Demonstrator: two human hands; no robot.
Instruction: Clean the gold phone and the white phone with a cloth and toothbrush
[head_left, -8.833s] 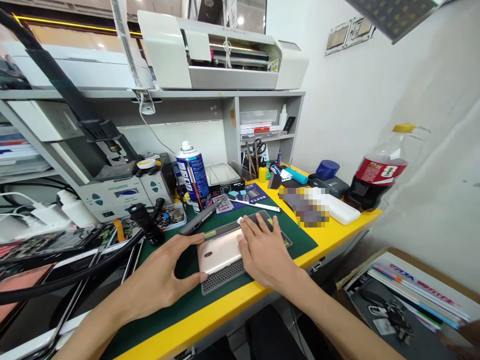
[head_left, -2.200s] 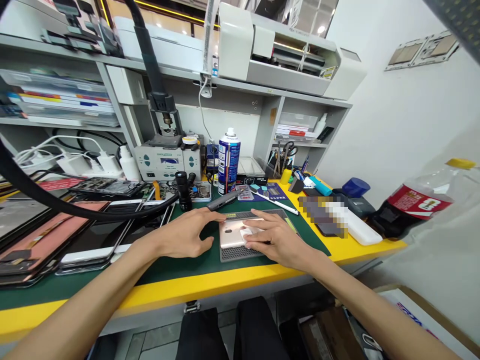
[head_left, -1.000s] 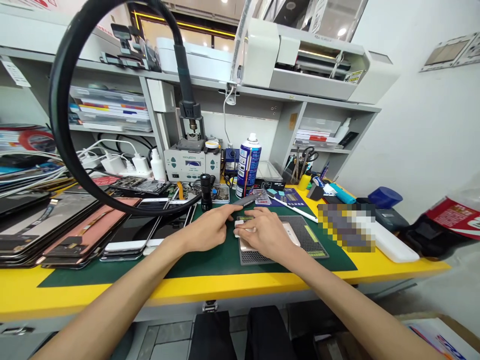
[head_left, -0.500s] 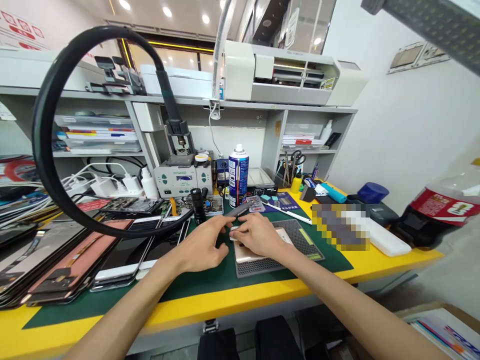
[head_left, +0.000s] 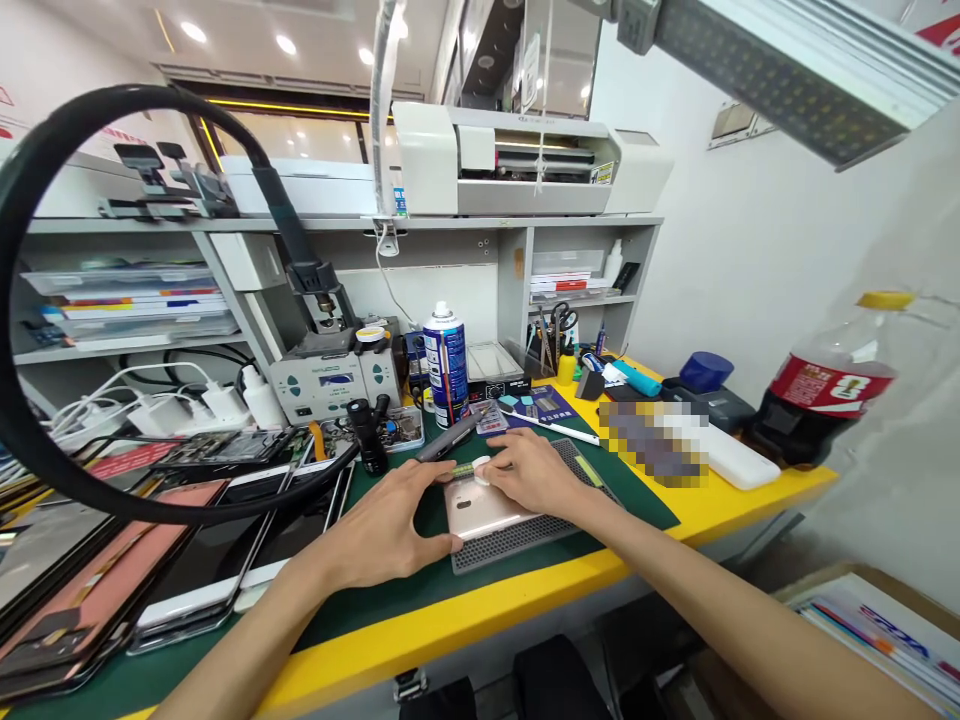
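A pale gold smartphone lies back up on a grey perforated mat. Thumb and fingers of my left hand are spread apart across its left end, clasping the near and far corners. My right hand reaches over the phone's far side and pinches a small white rounded piece at its far edge. Whether that piece sits in the seam cannot be seen. Just behind my hands lies a dark grey pen-like tool on the green mat.
A blue spray can and a black flashlight stand behind my hands. Several phones and screens lie at left under a curved black hose. At right are a white slab and a cola bottle.
My left hand has opened out from beside the right fingers to span the phone's left end. The right hand stays at the far edge with the white piece. The view has turned right.
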